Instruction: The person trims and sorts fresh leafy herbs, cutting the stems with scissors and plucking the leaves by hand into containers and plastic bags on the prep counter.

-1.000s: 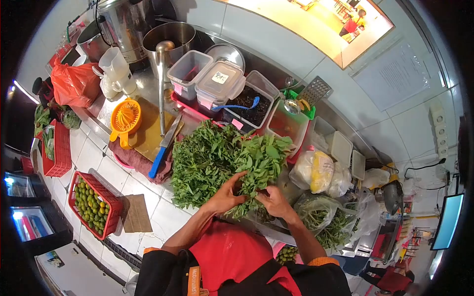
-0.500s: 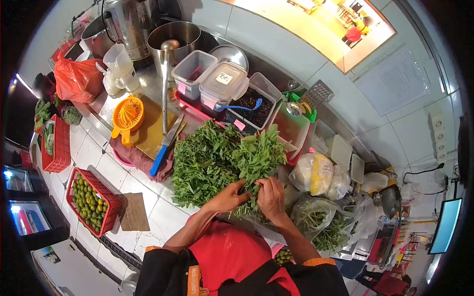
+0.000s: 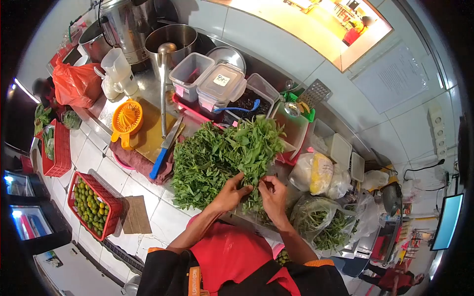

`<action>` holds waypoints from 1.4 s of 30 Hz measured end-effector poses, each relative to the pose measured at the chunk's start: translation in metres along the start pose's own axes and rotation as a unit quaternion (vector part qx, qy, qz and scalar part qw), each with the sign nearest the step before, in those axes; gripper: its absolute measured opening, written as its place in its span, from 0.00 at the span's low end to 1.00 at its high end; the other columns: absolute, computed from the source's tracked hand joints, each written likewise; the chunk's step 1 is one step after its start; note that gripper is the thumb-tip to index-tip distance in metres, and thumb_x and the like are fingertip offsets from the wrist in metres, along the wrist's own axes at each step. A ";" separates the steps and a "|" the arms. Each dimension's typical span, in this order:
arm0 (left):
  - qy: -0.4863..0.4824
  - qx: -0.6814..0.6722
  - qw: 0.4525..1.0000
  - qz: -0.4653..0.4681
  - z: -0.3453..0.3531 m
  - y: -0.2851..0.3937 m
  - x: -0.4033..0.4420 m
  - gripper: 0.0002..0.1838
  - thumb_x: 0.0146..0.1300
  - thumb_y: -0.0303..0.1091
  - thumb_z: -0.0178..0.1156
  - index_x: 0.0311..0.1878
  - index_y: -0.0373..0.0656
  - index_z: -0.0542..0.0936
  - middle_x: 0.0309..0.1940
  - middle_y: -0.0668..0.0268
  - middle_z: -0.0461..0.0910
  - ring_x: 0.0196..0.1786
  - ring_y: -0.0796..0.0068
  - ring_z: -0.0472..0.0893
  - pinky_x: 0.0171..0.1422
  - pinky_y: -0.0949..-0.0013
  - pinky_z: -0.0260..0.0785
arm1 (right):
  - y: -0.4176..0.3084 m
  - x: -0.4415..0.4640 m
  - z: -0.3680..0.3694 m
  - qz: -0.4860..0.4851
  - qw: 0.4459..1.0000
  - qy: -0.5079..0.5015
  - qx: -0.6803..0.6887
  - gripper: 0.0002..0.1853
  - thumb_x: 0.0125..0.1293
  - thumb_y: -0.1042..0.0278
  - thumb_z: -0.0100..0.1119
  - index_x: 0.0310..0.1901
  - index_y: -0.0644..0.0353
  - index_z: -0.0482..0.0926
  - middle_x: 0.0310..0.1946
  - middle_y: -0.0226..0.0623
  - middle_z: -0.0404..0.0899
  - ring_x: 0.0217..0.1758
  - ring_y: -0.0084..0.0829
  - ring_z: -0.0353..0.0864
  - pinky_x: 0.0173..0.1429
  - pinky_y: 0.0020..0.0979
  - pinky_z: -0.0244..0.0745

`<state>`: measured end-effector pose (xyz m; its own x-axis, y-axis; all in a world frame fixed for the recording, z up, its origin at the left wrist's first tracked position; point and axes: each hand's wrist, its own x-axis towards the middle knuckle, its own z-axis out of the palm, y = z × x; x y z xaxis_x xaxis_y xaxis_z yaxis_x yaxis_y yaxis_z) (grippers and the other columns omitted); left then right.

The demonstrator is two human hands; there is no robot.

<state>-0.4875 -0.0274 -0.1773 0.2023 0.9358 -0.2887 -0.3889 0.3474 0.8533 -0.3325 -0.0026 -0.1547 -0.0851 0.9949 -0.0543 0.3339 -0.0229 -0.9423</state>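
A bunch of leafy green herbs (image 3: pixel 257 145) rises upright at the front of the steel counter, its stems between my hands. My left hand (image 3: pixel 230 194) is closed, thumb and fingers pinching the stems from the left. Close on the other side, my right hand (image 3: pixel 273 195) is curled with its fingertips together at the same stems. A broad heap of loose greens (image 3: pixel 200 170) lies left of the bunch and partly behind my left hand. To the right, a clear plastic bag (image 3: pixel 308 217) holds cut stems and leaves.
A blue-handled knife (image 3: pixel 165 148) rests on a cutting board (image 3: pixel 148 135) beside an orange juicer (image 3: pixel 127 118). Lidded tubs (image 3: pixel 222 81) and a pot (image 3: pixel 190 37) stand behind. A red crate (image 3: pixel 111 209) of small green citrus sits on the floor. Another person (image 3: pixel 395 278) is at the lower right.
The bunch has tilted slightly left and up, and both hands have shifted a little with it. At lower right the other person has moved. The view has turned slightly.
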 end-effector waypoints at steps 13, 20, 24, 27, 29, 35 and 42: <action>0.006 -0.138 0.981 -0.138 -0.016 -0.006 0.006 0.19 0.59 0.29 0.48 0.54 0.36 0.72 0.38 0.68 0.74 0.39 0.79 0.70 0.45 0.74 0.65 | -0.012 0.012 -0.015 -0.056 0.976 -0.211 0.004 0.07 0.62 0.73 0.62 0.40 0.66 0.78 0.32 0.29 0.74 0.34 0.20 0.71 0.38 0.24 0.66; -0.031 -0.012 0.993 -0.113 -0.015 -0.004 -0.002 0.20 0.60 0.41 0.60 0.50 0.37 0.72 0.41 0.63 0.72 0.47 0.75 0.68 0.54 0.73 0.58 | -0.019 0.010 -0.012 -0.104 0.977 -0.171 -0.069 0.05 0.60 0.75 0.60 0.37 0.63 0.77 0.32 0.27 0.74 0.33 0.18 0.69 0.39 0.22 0.65; -0.085 0.004 0.993 -0.081 -0.011 0.027 -0.010 0.19 0.60 0.36 0.63 0.50 0.38 0.70 0.42 0.65 0.72 0.46 0.77 0.70 0.51 0.73 0.63 | -0.007 0.012 -0.024 -0.068 0.975 -0.213 -0.011 0.06 0.60 0.74 0.61 0.36 0.65 0.75 0.30 0.31 0.73 0.33 0.23 0.70 0.41 0.26 0.66; 0.003 -0.050 0.998 0.034 0.000 -0.004 -0.006 0.18 0.57 0.25 0.65 0.48 0.38 0.70 0.41 0.65 0.73 0.46 0.78 0.72 0.51 0.73 0.66 | -0.001 0.015 -0.031 -0.031 0.966 -0.253 0.039 0.08 0.61 0.68 0.61 0.34 0.63 0.74 0.29 0.29 0.72 0.33 0.22 0.69 0.41 0.26 0.66; 0.022 -0.009 0.997 0.075 0.007 -0.009 -0.007 0.18 0.56 0.23 0.65 0.48 0.39 0.69 0.41 0.65 0.74 0.46 0.78 0.72 0.50 0.73 0.66 | -0.015 0.015 -0.030 0.000 0.975 -0.220 -0.024 0.10 0.60 0.64 0.63 0.33 0.63 0.77 0.28 0.29 0.75 0.34 0.22 0.71 0.41 0.29 0.68; 0.096 0.068 0.987 0.107 0.018 -0.013 -0.013 0.13 0.55 0.21 0.65 0.43 0.38 0.74 0.39 0.65 0.76 0.40 0.77 0.75 0.43 0.73 0.69 | 0.013 0.017 -0.021 -0.022 0.980 -0.191 -0.049 0.14 0.60 0.59 0.62 0.34 0.66 0.81 0.30 0.41 0.82 0.35 0.28 0.78 0.41 0.34 0.72; 0.136 0.231 0.963 0.022 -0.015 -0.043 0.000 0.29 0.65 0.46 0.59 0.66 0.43 0.66 0.59 0.52 0.72 0.52 0.55 0.76 0.53 0.55 0.71 | 0.023 0.008 0.011 -0.089 0.987 -0.093 0.098 0.11 0.61 0.65 0.57 0.27 0.62 0.69 0.25 0.33 0.66 0.30 0.23 0.65 0.37 0.34 0.65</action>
<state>-0.4841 -0.0420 -0.2206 -0.0726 0.9518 -0.2979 0.0629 0.3024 0.9511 -0.3359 0.0032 -0.1806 -0.3026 0.9502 0.0750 0.1111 0.1134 -0.9873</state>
